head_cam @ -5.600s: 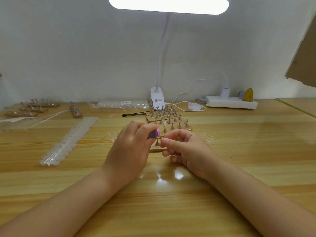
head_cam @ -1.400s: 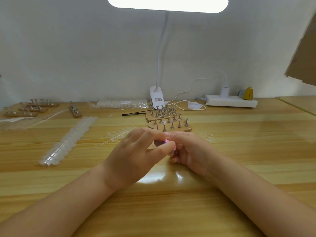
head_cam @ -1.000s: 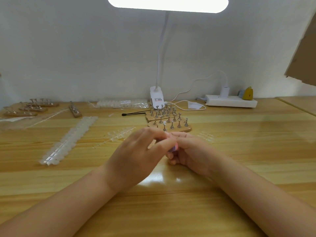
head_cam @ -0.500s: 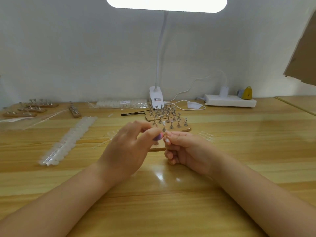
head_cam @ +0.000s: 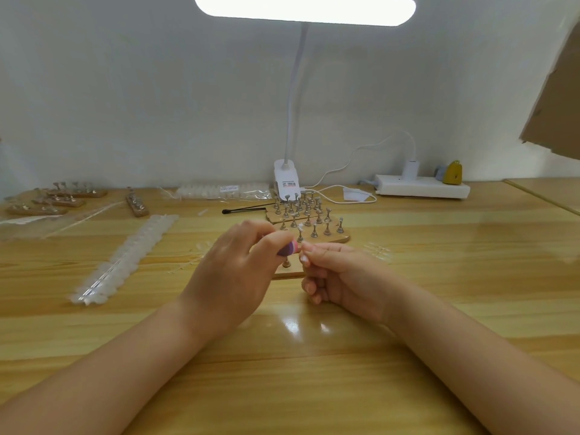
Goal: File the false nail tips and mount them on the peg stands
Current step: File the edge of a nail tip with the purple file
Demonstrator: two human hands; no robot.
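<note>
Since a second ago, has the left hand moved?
Yes. The left hand has drawn back leftward, away from the right hand, uncovering the near peg stand.

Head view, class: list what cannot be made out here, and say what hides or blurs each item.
- File: only its pink-purple end shows; the left hand covers the rest.
- Nail tip: too small and pale in the right hand to judge its shape.
- Nearest stand: mostly behind both hands.
- Lamp label: print too small to read.
- Cardboard: cut off by the right edge.
</note>
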